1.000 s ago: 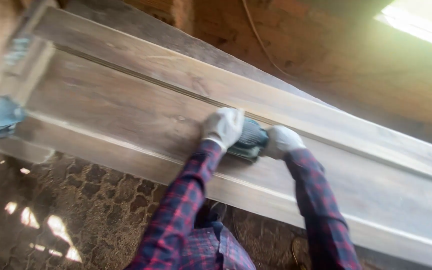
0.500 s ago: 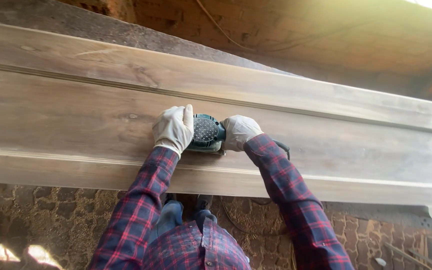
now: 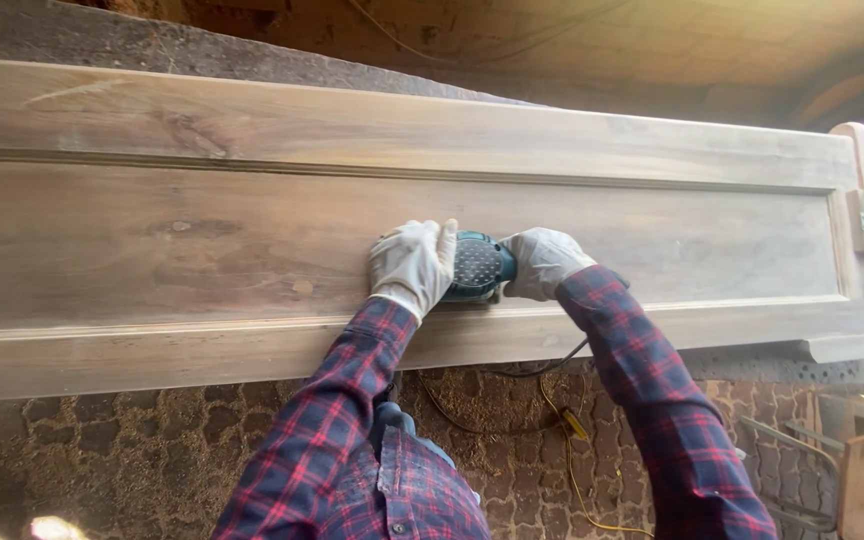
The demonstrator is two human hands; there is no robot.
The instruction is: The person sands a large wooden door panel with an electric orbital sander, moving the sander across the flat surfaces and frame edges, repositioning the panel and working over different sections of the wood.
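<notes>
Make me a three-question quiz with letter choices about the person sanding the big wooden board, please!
1. Where does the sander sit?
A. on the wooden panel
B. on the ground
C. on a chair

2. What colour is the sander's body?
A. red
B. teal
C. yellow

3. How do the hands hold the sander?
A. only one hand
B. neither hand touches it
C. both gloved hands

Answers: 1 A, it rests on the panel's sunken middle. 2 B, teal shows between the gloves. 3 C, the left hand and right hand press it from either side.
</notes>
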